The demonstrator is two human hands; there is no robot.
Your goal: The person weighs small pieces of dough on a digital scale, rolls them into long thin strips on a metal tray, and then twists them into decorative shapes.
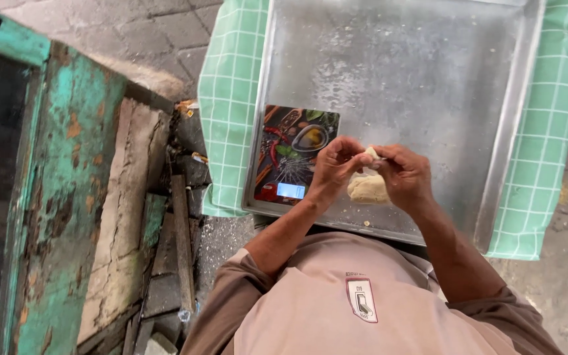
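Paved ground surrounds a metal tray [428, 52] that is laid over a green checked cloth [228, 98]; a worn turquoise door [60, 197] stands at the left. A small digital scale [294, 154] with a printed top is set on the tray's near left part.

A lump of pale dough [367, 189] is held above the tray's near edge, just right of the scale and not touching it. The left hand [333, 167] and right hand [405, 174] are closed around it from either side. The fingers [353, 146] are curled and pinched on a small piece at the top of the lump; the main mass is cradled below, partly hidden by the right palm.

The dough is judged soft, light and easily deformed, possibly slightly tacky; the tray surface appears dusted. A broad, loose hold under the mass is advised; a hard pinch is likely to tear a piece away.
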